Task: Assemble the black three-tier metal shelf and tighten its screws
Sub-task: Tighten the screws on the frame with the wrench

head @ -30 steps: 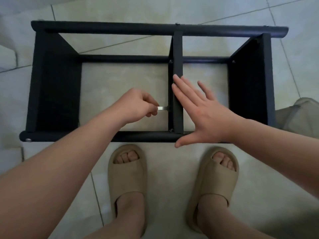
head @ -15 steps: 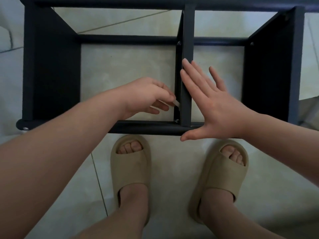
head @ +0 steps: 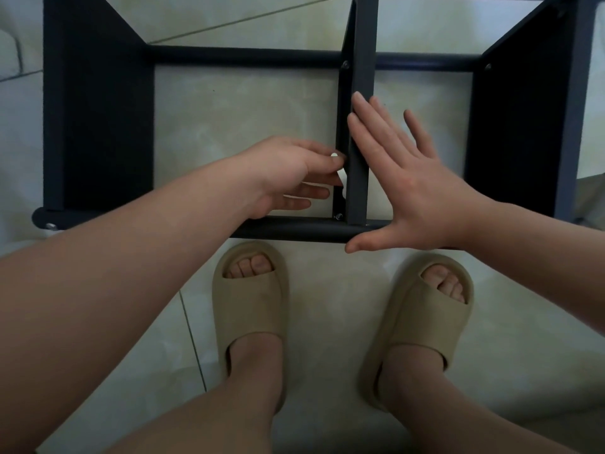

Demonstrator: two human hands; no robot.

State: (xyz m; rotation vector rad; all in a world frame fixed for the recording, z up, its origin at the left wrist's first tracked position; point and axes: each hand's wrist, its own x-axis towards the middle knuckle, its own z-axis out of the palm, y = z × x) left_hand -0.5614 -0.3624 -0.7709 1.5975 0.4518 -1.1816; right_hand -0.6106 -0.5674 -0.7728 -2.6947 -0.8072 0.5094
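Shelf point(head: 98, 126) lies on its side on the floor point(head: 245, 109), stiff metal, likely light; best braced at the middle tier point(head: 363, 44); left grip point(head: 284, 172) pinches a small wrench point(head: 340, 176); right grip point(head: 412, 191) flat, fingers straight, pressing that tier

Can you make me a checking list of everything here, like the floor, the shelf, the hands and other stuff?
Surface: pale tiled floor; the shelf lies on it.
Job's things: black shelf on its side; middle panel between its rails; small silver tool above the near screw.
Clutter: nothing seen.
Grippers: left hand pinches the small silver tool; right hand rests flat against the middle panel, fingers straight.
Cables: nothing seen.
Surroundings: tan slippers on the person's feet, close to the shelf.
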